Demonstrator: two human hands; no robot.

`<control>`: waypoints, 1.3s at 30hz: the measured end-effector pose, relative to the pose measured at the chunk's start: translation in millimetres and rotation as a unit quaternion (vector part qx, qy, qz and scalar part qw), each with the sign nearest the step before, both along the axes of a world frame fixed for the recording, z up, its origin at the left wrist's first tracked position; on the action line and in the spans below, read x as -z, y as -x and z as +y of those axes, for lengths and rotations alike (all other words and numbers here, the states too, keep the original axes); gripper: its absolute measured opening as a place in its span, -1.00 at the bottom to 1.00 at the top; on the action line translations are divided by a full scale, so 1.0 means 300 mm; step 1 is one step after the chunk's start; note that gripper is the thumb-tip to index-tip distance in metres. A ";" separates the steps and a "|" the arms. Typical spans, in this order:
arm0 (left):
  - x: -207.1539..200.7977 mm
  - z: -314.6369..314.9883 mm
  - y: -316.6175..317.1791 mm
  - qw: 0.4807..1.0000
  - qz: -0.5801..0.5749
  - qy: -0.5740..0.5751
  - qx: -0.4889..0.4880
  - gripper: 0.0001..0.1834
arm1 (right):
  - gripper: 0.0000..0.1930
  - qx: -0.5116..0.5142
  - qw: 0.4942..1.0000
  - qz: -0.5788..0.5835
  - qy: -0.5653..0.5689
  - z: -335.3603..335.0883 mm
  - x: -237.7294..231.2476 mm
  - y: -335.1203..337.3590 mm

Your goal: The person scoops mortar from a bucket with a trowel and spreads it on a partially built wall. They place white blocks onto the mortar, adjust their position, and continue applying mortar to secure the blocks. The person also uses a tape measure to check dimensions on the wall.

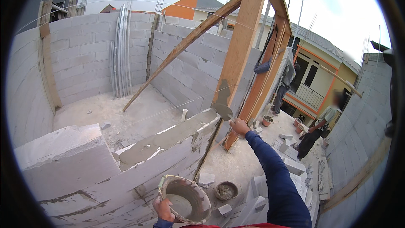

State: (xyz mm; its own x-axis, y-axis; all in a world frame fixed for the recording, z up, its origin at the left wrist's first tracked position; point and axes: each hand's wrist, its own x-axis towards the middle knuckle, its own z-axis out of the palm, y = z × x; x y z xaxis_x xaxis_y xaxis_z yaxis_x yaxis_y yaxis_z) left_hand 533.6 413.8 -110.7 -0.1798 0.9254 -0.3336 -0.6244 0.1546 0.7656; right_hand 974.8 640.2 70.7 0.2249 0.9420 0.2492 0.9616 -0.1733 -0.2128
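Note:
My right hand grips a trowel, its blade against the foot of a wooden frame post at the wall's far end. Grey mortar is smeared up that post above the blade. My left hand is closed on the rim of a bucket held beside the wall, with some wet mortar in its bottom. Along the top of the low block wall runs a bed of spread mortar. One pale block stands at the near end of this bed.
A wooden brace slants from the frame to the floor. Loose blocks and a mortar tub lie right of the wall. Two people stand beyond, near small buckets. Metal studs lean on the back wall.

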 end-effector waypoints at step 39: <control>-0.188 -0.094 0.076 0.981 0.147 -0.121 0.028 -0.89 | -0.51 -0.457 0.865 0.100 0.178 -0.749 0.372 0.597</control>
